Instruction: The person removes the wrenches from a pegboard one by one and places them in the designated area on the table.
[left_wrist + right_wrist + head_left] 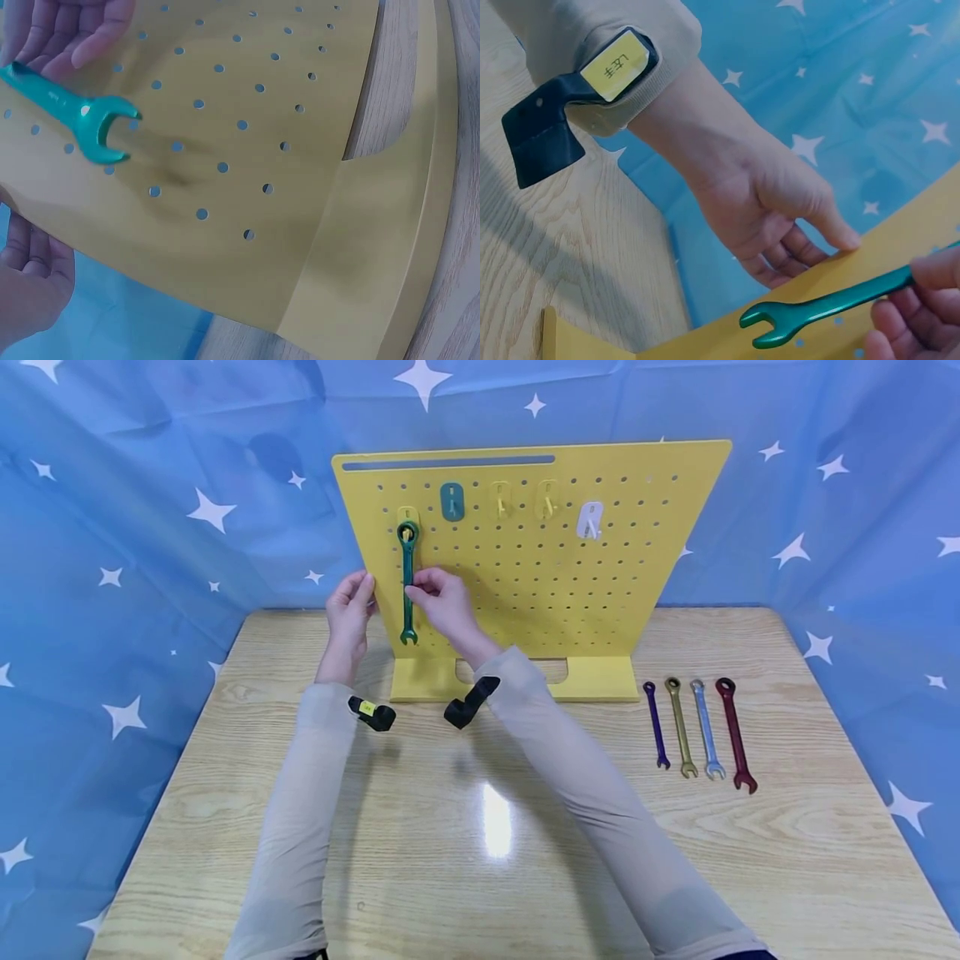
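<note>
A green combination wrench (408,568) hangs upright at the pegboard's left side, its ring end around a yellow hook (407,516). My right hand (447,603) pinches the wrench's shank between thumb and fingers. In the left wrist view the open-end head of the wrench (94,124) stands slightly off the board's face. My left hand (348,618) holds the left edge of the yellow pegboard (525,568). In the right wrist view the left hand (765,195) has its thumb on the board's front, with the other fingers behind the edge.
Right of the hung wrench sit a teal hook (452,502), two yellow hooks and a white hook (590,520). On the wooden table (420,877), to the right, lie purple (657,727), gold (682,727), light blue (707,727) and dark red (737,735) wrenches. A blue starry curtain (150,568) surrounds the table.
</note>
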`<state>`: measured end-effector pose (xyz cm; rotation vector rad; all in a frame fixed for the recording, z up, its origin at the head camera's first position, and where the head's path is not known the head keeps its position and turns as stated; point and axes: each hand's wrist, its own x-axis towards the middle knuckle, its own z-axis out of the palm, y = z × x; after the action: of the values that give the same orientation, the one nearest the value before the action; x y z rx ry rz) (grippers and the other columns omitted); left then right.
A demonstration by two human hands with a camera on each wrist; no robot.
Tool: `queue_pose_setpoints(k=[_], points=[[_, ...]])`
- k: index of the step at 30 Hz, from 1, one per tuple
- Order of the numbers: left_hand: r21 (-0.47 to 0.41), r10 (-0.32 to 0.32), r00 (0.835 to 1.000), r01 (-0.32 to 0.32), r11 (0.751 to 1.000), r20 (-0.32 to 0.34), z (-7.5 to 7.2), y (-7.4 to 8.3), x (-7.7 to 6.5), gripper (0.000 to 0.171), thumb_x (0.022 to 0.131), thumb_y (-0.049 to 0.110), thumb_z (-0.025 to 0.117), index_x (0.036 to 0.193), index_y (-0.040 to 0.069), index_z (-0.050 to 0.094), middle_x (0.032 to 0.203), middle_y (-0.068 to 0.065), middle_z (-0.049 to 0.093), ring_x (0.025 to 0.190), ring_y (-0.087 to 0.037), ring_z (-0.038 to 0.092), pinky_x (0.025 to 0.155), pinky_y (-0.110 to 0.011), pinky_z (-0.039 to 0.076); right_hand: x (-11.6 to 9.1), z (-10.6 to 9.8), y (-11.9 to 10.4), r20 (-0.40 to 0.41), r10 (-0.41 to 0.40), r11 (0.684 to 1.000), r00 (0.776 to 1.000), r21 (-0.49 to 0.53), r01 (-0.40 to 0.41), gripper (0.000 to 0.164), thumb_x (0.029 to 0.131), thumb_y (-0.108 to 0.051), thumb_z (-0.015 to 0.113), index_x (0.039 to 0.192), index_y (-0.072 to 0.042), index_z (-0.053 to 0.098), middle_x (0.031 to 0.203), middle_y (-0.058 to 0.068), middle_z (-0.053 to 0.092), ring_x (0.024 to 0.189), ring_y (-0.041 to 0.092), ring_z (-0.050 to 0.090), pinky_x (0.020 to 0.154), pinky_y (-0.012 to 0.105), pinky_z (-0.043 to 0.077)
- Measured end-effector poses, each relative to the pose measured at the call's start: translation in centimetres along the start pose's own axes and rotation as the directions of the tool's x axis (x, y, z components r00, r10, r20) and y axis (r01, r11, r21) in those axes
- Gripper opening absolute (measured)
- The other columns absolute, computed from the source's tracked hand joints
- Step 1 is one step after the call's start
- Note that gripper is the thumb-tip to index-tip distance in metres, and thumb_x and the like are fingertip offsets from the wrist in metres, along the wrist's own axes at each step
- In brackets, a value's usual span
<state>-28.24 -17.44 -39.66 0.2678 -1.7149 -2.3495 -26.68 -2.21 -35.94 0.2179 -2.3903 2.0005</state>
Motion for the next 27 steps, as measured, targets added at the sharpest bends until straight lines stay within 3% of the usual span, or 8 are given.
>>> queue_pose_setpoints(k=[10,18,27], points=[[0.000,0.012,1.000,-0.012,1.000,0.003,0.0,-0.1,0.1,0.008,0.091,0.017,0.062,0.085,0.017,0.067,0.082,0.003,0.063,0.076,-0.010,0.055,0.072,-0.025,0.043,-0.5,-0.4,0.3,-0.003,-0.044,0.997,0.999,0.070,0.044,0.009,0.090,-0.004,0.062,0.094,0.004,0.064,0.080,0.004,0.057,0.073,0.012,0.051,0.067,0.020,0.046],[-0.002,0.000,1.000,0.000,1.000,0.003,0.0,0.0,0.1,0.006,0.090,0.017,0.063,0.086,0.016,0.067,0.083,0.003,0.063,0.077,-0.010,0.056,0.074,-0.026,0.043,-1.1,-0.7,0.0,0.007,-0.070,0.997,0.997,-0.008,0.070,0.008,0.090,-0.005,0.063,0.094,0.002,0.064,0.082,0.006,0.060,0.073,0.012,0.051,0.065,0.019,0.043],[0.000,0.006,1.000,-0.006,1.000,-0.004,0.0,-0.1,0.1,0.007,0.090,0.016,0.063,0.085,0.017,0.067,0.082,0.003,0.061,0.075,-0.010,0.056,0.074,-0.026,0.043,-2.0,-0.8,-0.1,0.028,-0.100,0.994,0.995,-0.030,0.101,0.008,0.090,-0.005,0.063,0.094,0.002,0.065,0.083,0.008,0.061,0.074,0.014,0.053,0.066,0.020,0.043]])
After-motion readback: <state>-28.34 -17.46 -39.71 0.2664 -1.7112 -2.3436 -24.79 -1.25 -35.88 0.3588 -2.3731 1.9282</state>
